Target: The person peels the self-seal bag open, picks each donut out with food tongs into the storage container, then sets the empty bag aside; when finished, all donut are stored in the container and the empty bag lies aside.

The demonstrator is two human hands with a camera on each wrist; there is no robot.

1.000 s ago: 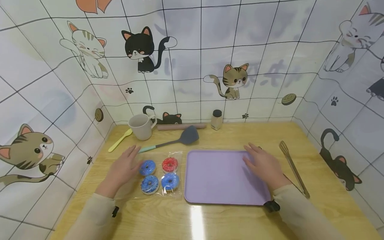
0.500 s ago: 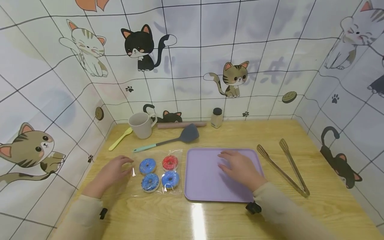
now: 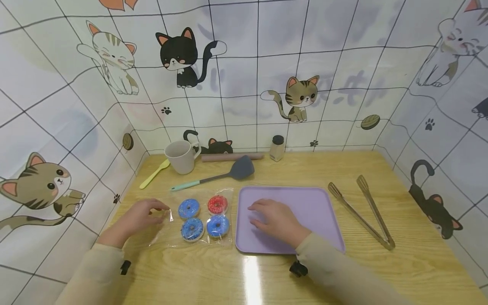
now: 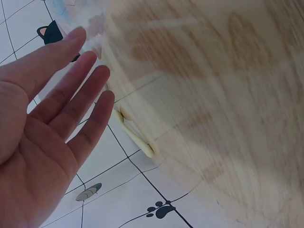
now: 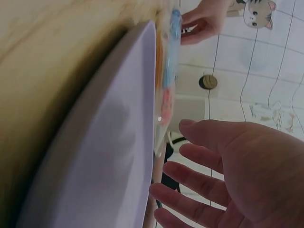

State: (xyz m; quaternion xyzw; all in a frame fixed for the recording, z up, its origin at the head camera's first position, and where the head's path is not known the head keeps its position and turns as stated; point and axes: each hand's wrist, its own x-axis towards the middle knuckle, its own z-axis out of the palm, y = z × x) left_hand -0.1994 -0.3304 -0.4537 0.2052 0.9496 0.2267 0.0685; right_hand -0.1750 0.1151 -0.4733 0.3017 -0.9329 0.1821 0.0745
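Note:
Just left of a clear plastic bag (image 3: 167,238) is my left hand (image 3: 135,216), its fingers loosely bent and nothing visibly held. The left wrist view shows that same palm (image 4: 38,142) with the fingers apart. Inside the bag are a red donut (image 3: 217,204) and several blue donuts (image 3: 188,209). My right hand (image 3: 275,220) hovers over the purple tray (image 3: 309,203), fingers spread and holding nothing. In the right wrist view the tray's surface (image 5: 109,142) lies beside the relaxed fingers. Whether the left fingertips touch the bag's edge, I cannot tell.
Metal tongs (image 3: 366,212) lie right of the tray. Behind stand a grey mug (image 3: 181,157) and a black-capped jar (image 3: 277,149). A spatula (image 3: 213,177), a yellow spoon-like utensil (image 3: 154,174) and a brownish rod (image 3: 232,157) lie near the tiled wall.
My right hand has moved left from the tray's right edge to above its left half. My left hand has drawn back left, off the bagged donuts. The objects stay in place.

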